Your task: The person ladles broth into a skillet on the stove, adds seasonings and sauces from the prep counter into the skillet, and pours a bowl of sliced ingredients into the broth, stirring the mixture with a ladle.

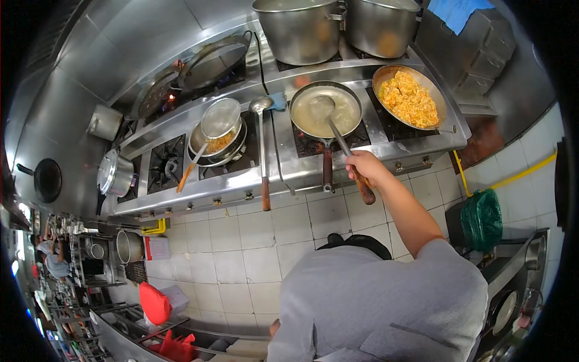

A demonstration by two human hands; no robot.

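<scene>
Gripped the wooden-handled ladle (340, 139) in the right hand (366, 168) (could not tell the left hand's state), and seemingly called for slow strokes, keeping pale liquid (310, 120) inside the frying pan (325, 83).

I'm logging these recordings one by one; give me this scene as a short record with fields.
Right hand: gripping a ladle by its handle
Ladle position: bowl end in a frying pan of pale liquid
Right on stove: shallow pan of orange-yellow food
Left on stove: strainer above a pan holding food; long-handled spoon lying across the stove edge
Behind: two large pots
Floor: pale tiles
</scene>
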